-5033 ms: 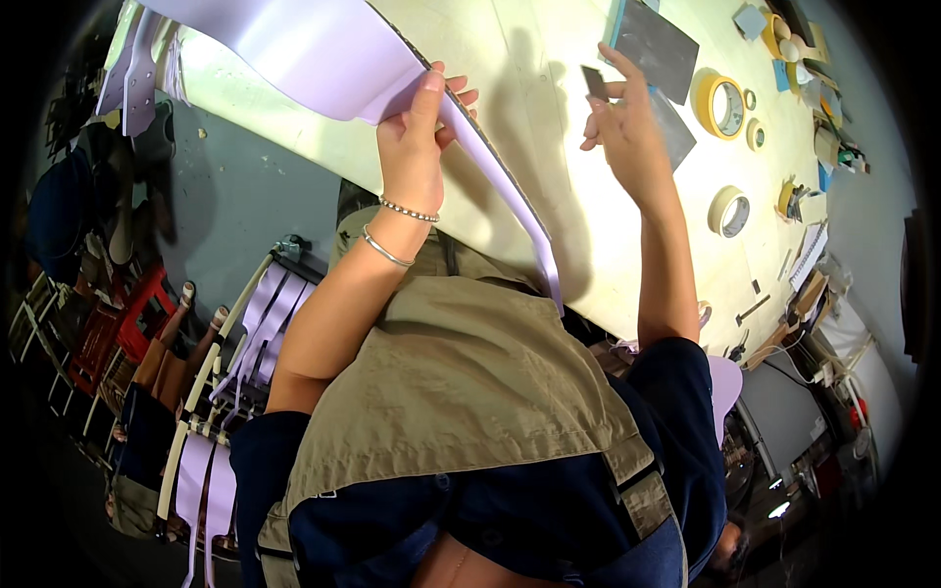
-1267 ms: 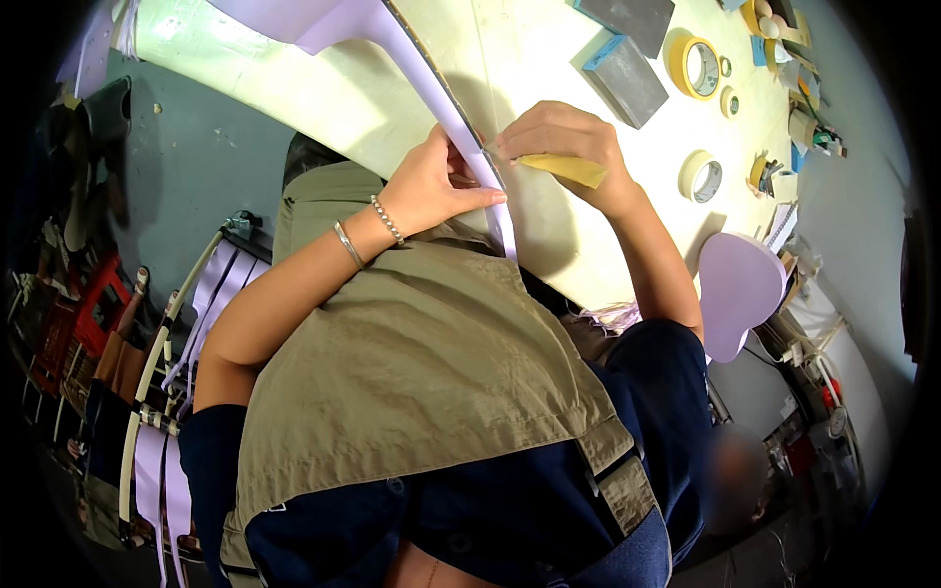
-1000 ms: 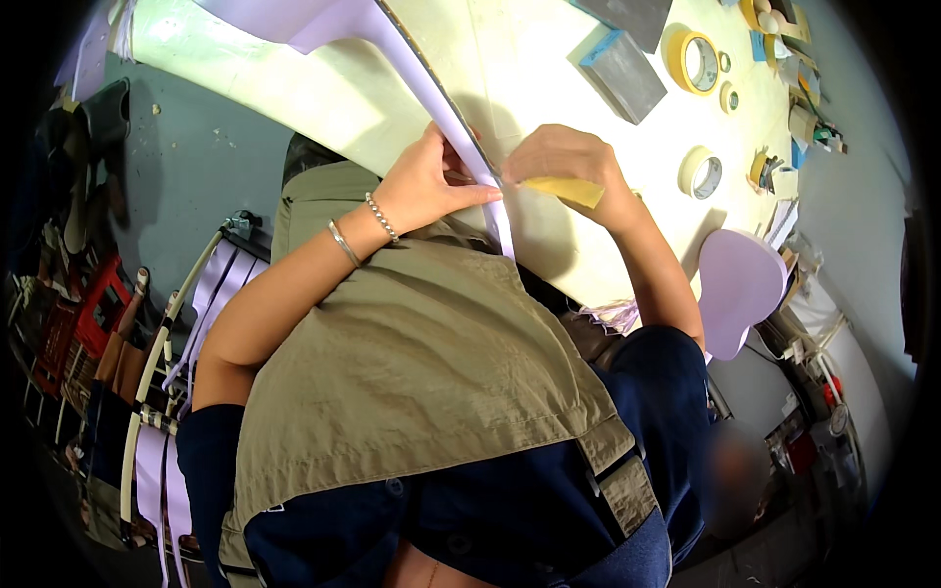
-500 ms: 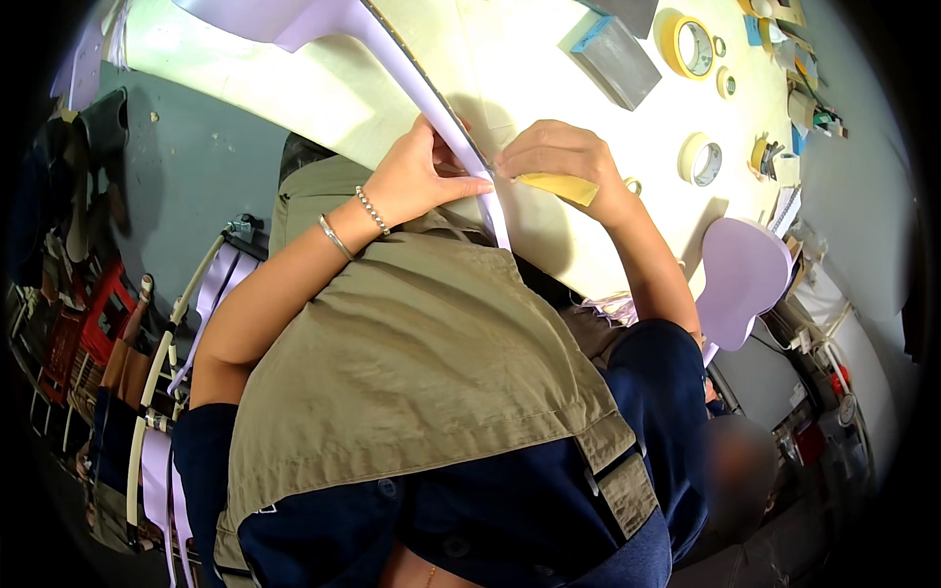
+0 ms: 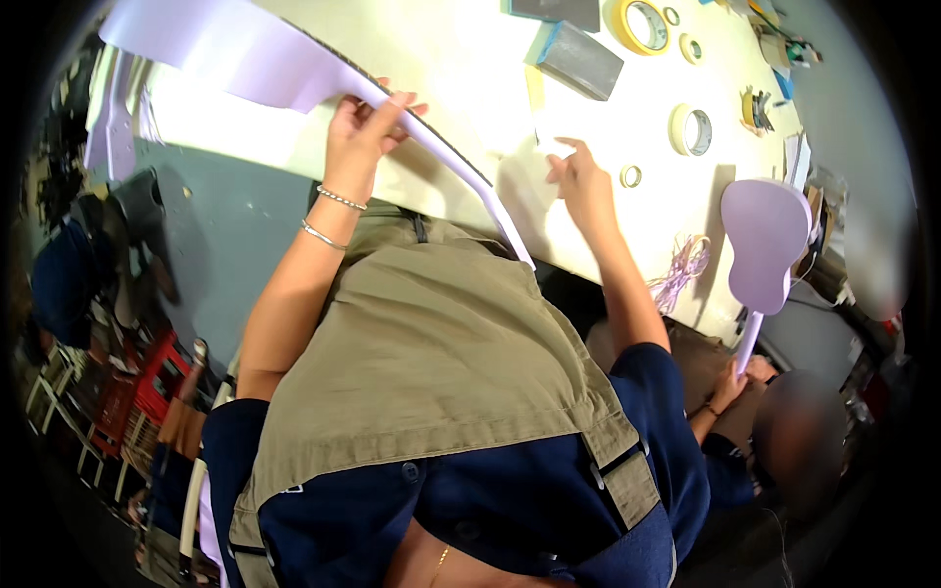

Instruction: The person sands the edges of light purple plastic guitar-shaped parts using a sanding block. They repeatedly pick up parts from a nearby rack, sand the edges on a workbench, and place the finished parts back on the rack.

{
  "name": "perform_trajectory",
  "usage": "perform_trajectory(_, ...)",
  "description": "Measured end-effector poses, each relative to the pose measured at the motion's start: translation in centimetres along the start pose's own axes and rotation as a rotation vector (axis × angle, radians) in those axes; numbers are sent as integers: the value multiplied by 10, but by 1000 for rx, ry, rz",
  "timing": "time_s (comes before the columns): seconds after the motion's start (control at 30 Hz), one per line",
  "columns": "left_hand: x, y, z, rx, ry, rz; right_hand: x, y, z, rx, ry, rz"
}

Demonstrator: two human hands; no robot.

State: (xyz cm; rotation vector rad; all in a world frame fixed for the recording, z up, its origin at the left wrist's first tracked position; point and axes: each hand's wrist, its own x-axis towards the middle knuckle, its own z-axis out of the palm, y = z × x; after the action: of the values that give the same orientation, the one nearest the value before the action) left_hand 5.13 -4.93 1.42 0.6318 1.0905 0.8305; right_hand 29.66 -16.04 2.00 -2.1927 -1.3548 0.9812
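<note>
A lilac ukulele [image 5: 221, 54] without strings lies across the upper left, its body over the table and its neck slanting down toward my apron. My left hand [image 5: 363, 137] is closed round the neck near where it meets the body. A dark strip runs along the neck's far edge. Off to the right of the neck, my right hand [image 5: 586, 191] is raised over the table, its fingers loosely bent and apart, with nothing visible in them. Beyond it, a yellow strip like sandpaper [image 5: 534, 90] lies beside a grey block [image 5: 580, 61].
Tape rolls [image 5: 678, 129] and a small ring of tape [image 5: 630, 176] lie on the table [image 5: 588, 122]. A bundle of lilac cord [image 5: 681, 272] sits near its edge. At right, another person's hand [image 5: 727, 385] holds a lilac ukulele [image 5: 767, 235] by the neck.
My left hand has slid up the neck toward the body, and the ukulele has shifted left in view. My right hand has let go of the yellow strip and come away from the neck.
</note>
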Motion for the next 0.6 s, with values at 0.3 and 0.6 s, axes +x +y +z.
perform_trajectory(0.3, 23, 17, -12, -181, -176, -75, -105, -87, 81, 358, 199, -430)
perform_trajectory(0.6, -45, 30, 22, 51, -941, -259, -125, -167, 132, 2090, 540, -226)
